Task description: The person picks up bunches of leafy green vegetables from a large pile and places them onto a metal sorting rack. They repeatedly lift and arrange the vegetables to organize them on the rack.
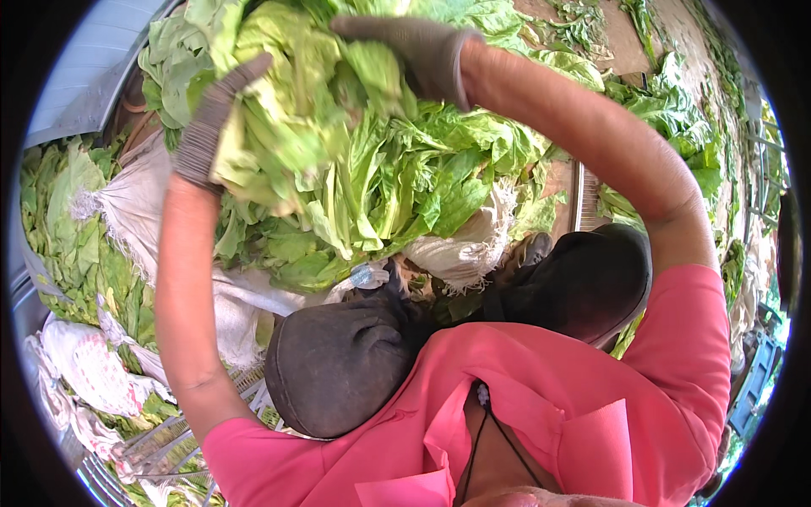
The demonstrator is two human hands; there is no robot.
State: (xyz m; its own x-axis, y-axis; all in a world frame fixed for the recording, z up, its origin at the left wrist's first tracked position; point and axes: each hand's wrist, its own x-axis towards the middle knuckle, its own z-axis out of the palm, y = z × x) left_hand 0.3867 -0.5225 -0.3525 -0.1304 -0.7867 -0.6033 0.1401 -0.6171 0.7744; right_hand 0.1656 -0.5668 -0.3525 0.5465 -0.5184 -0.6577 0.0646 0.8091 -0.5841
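Both hands wear grey-brown knit gloves. My left hand (215, 120) is curled against the left side of a bunch of broad green leaves (285, 120), its fingers pointing up and inward. On the other side of that bunch, my right hand (412, 54) reaches across the top with fingers extended; its underside is hidden. The bunch between the hands is blurred by motion. Below it spreads a heap of long green leaves (405, 184), lying on white woven sacking (469, 247) between my knees.
More woven sacking (139, 196) and a leaf pile (76, 234) lie at the left. A metal rack (171, 443) stands at the lower left, a blue-grey panel (89, 70) at the upper left. Loose leaves (671, 101) cover the ground at the right, near a blue plastic crate (754, 380).
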